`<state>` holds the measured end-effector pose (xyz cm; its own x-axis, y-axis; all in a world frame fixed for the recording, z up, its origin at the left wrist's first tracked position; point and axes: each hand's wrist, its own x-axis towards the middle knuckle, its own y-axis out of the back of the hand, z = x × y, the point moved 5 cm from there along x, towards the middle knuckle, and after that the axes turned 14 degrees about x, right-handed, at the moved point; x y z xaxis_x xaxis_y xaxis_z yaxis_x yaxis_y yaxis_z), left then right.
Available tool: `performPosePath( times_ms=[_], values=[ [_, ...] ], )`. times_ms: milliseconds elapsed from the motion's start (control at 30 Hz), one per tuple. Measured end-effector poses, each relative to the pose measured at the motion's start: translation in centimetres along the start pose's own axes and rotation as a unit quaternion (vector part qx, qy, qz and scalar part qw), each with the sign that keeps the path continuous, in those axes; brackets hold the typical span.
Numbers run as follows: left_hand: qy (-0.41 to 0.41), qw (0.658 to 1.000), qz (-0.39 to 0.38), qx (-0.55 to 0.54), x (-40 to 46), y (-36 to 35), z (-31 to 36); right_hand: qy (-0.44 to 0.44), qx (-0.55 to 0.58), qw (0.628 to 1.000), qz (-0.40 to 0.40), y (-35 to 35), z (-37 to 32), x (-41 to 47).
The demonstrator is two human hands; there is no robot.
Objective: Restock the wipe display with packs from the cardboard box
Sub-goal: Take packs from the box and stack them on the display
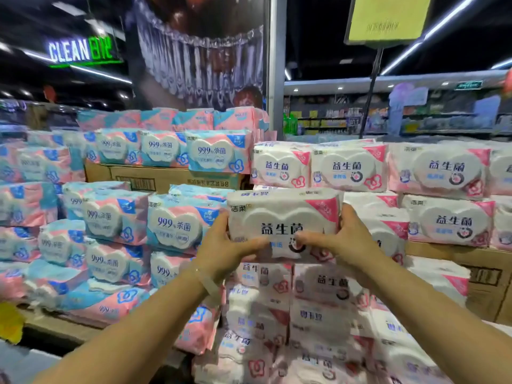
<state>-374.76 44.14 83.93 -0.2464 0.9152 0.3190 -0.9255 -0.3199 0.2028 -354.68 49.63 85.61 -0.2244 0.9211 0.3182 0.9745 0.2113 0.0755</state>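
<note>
1. Head view showed both hands clasping one white-and-pink wipe pack (pixel 282 223) by its short ends: the left hand (pixel 224 249) had fingers curled over the left end with the thumb across the lower front, and the right hand (pixel 342 242) mirrored it on the right end.
2. Each grip was closed on that pack, neither hand free.
3. The pack was held upright, label facing the camera, at the front of the display's middle tier, against the white packs (pixel 346 169) stacked behind and above the white stack (pixel 293 300) below it.
4. To its left sat the blue-and-pink packs (pixel 174 225); whether they touched the held pack could not be told.
5. Cardboard boxes (pixel 166 177) served as risers under the upper tiers.
6. Judged from its look, the pack was soft, fairly light and film-wrapped, so probably slippery; the wrapper dimpled under the fingers.
7. Holding both ends seemed soundest, since a one-handed pinch at a corner might let it sag or slide.
</note>
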Motion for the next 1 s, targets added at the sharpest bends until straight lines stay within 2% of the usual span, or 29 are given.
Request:
performPosePath(
  times_ms=[100, 300, 567, 733, 1000],
  values=[
    [-0.040, 0.999, -0.005, -0.002, 3.8, 0.5, 3.4, 0.041, -0.014, 0.999, 0.018, -0.1, -3.0, 4.1],
    [-0.087, 0.994, -0.067, 0.004, 9.3, 1.0, 6.0, 0.048, 0.035, 0.998, 0.035, -1.0, -4.1, 9.3],
    [-0.089, 0.992, -0.089, 0.019, 13.8, 0.0, 3.3, 0.029, 0.010, 0.998, 0.053, -1.2, -1.2, 12.2],
    [-0.096, 0.990, -0.089, 0.052, 14.7, -1.0, 1.7, 0.009, -0.042, 0.998, 0.045, -1.2, -0.2, 13.3],
    [-0.077, 0.983, -0.099, 0.132, 15.9, -0.7, 1.7, 0.011, -0.050, 0.998, 0.048, -1.7, 0.3, 13.9]
  ],
)
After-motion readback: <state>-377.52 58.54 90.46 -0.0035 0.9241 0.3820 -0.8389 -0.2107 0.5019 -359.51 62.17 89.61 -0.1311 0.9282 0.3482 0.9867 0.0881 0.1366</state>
